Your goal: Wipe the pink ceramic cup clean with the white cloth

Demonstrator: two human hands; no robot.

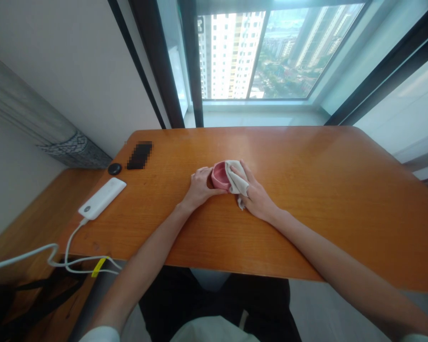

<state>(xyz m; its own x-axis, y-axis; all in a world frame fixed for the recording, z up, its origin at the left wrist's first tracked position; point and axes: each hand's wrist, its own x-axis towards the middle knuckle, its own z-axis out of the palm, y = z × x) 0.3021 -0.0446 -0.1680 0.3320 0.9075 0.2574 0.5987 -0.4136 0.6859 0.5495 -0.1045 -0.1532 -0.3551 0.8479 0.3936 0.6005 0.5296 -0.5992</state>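
A small pink bowl [219, 175] is tilted so that its hollow inside faces me, just above or on the wooden table; I cannot tell which. My left hand [201, 183] grips it from the left, thumb along the near side and fingers over the far side. A whitish cloth [238, 178] covers the bowl's right rim, with one corner hanging below. My right hand [255, 192] holds this cloth against the bowl, its fingers partly hidden by the fabric.
On the table [324, 204], a white power bank [102, 198] with a white cable [69, 244] lies at the left. Behind it are a round black object [114, 169] and a dark blurred-out rectangle [140, 156]. A window [257, 57] stands beyond the far edge.
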